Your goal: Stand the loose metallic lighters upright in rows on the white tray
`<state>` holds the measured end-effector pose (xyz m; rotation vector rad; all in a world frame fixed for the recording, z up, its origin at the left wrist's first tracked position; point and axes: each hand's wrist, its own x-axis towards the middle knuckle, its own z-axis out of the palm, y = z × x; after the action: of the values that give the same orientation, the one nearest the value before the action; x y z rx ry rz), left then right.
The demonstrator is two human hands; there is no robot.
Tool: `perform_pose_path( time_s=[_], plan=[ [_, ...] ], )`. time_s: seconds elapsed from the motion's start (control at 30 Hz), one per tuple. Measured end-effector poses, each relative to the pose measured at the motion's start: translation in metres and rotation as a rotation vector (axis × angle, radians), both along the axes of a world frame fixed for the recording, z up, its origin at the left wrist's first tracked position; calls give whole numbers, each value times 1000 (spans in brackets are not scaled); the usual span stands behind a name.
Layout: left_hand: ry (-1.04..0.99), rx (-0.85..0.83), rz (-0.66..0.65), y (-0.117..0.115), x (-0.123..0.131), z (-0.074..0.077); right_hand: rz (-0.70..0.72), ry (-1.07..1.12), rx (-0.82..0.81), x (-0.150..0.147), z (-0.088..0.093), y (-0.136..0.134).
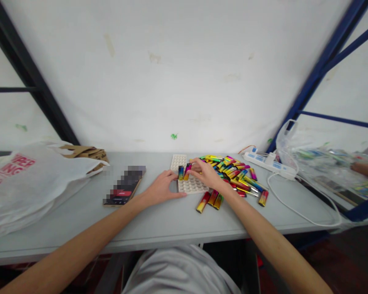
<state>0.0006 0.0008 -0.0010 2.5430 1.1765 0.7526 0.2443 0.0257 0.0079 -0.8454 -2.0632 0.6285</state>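
A white tray (191,187) with rows of round holes lies on the grey table. My right hand (204,173) reaches over it, pinching a purple-and-gold lighter (187,172) upright above the holes; whether its base sits in a hole I cannot tell. Just left of it stands a blue-and-gold lighter (180,172). My left hand (162,188) rests at the tray's left side, thumb stretched along the near edge, fingertips beside the blue lighter. Shiny multicoloured lighters (233,169) lie in a heap to the right, with several more in front of my right wrist.
A phone (127,185) with a blurred screen lies left of my hands. Farther left are a white plastic bag (43,175) and brown cardboard (88,153). A power strip (270,163) and its white cable lie at right. Beyond the blue frame, another person's arm (366,170) shows.
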Motion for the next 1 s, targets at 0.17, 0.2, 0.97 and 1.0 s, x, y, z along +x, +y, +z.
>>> perform_pose_path(
  time_s=[0.17,0.2,0.97,1.0],
  plan=[
    [7,4,-12,1,-1,-1,-9,-102,77,0,1,1],
    [13,6,-12,1,-1,-1,-10,-114,78,-2,2,0],
    [13,-4,-5,-1,-1,1,-168,-576,192,55,-7,38],
    [15,-3,-6,-1,-1,1,-159,-585,200,57,-8,40]
  ],
)
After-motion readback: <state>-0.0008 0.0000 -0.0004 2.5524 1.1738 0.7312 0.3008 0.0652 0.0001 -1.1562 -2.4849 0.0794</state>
